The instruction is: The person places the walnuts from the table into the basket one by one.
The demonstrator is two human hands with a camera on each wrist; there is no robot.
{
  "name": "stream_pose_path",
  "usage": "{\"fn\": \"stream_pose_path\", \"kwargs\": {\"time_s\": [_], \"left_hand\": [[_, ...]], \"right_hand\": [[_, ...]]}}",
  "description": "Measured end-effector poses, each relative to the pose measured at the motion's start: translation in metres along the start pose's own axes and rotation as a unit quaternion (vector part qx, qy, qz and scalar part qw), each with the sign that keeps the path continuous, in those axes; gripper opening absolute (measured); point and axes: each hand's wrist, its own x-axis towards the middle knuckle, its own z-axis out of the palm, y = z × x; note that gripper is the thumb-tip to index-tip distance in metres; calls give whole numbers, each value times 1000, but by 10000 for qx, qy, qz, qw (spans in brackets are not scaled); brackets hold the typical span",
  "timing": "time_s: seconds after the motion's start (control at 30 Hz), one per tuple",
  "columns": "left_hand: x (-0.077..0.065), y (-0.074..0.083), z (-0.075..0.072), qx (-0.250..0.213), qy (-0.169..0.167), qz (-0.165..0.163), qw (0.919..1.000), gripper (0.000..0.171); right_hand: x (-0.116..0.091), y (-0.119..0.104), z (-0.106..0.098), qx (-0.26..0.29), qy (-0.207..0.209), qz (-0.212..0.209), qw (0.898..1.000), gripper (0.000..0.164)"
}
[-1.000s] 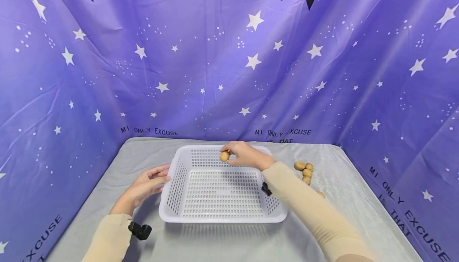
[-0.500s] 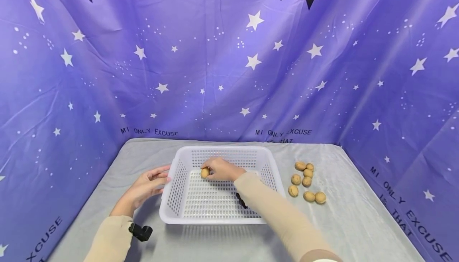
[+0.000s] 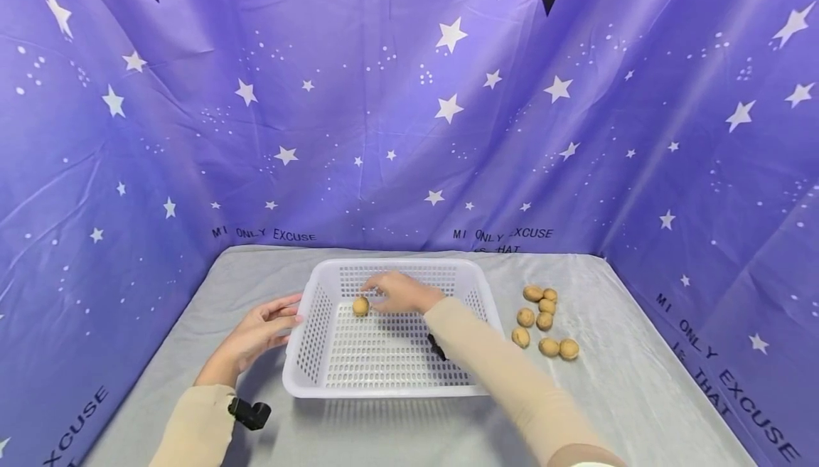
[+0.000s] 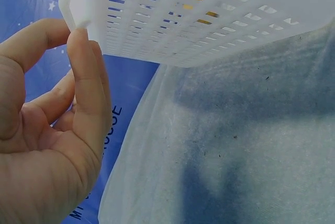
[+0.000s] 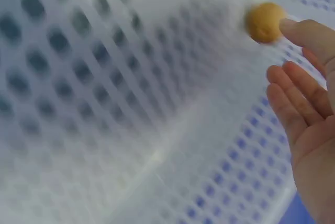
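Observation:
A white perforated plastic basket [image 3: 397,392] stands on the grey cloth. At its left end my left hand [image 3: 259,332] holds the rim between thumb and fingers; the rim [image 4: 81,4] shows closely in the left wrist view. My right hand [image 3: 402,292] is inside the basket toward the back, its fingers spread apart and nothing gripped. A round tan walnut [image 3: 361,306] rests on the basket floor by the back left, just left of those fingers. In the right wrist view the thumb tip overlaps the edge of this walnut [image 5: 264,22]; whether they touch, I cannot tell.
Several loose walnuts [image 3: 545,319] lie on the cloth right of the basket. The grey cloth [image 3: 640,396] covers the table. A purple star-printed curtain [image 3: 397,111] closes off the back and both sides. My right forearm crosses the basket's front right rim.
My right hand has carried the walnut leftward and down into the basket, then let go of it. The fingers have drawn slightly away. My left hand stays at the rim.

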Motion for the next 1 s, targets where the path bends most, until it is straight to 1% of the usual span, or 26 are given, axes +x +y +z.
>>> {"fn": "stream_pose_path", "kwargs": {"time_s": [0.13, 0.23, 0.37, 0.47, 0.53, 0.6, 0.7, 0.83, 0.93, 1.0], "left_hand": [[-1, 0, 0, -107, -5, -1, 9999, 69], [-1, 1, 0, -180, -39, -2, 9998, 69], [-1, 0, 0, -160, -50, -19, 9999, 69], [-1, 0, 0, -112, -20, -40, 9999, 70], [-1, -1, 0, -102, -10, -49, 9999, 70], [0, -1, 0, -98, -12, -48, 9999, 70], [0, -1, 0, -110, -23, -30, 9999, 70], [0, 0, 1, -122, -14, -20, 9999, 69], [-1, 0, 1, -129, -5, -24, 9999, 69], [-1, 0, 1, -141, -1, -21, 9999, 69]], "right_hand": [[-18, 1, -38, 53, 151, -15, 9999, 46], [-38, 11, -63, -67, 403, 26, 9992, 42], [-71, 34, -88, -117, 906, 191, 9956, 37], [-96, 56, -100, -177, 1328, 349, 9904, 34], [-113, 75, -104, -196, 1544, 543, 9863, 32], [-129, 96, -104, -168, 1686, 825, 9821, 31], [-152, 128, -99, -102, 1740, 1285, 9763, 30], [-180, 161, -88, 50, 1555, 1884, 9697, 34], [-195, 176, -79, 169, 1330, 2219, 9658, 38], [-203, 183, -74, 216, 1202, 2351, 9643, 41]]}}
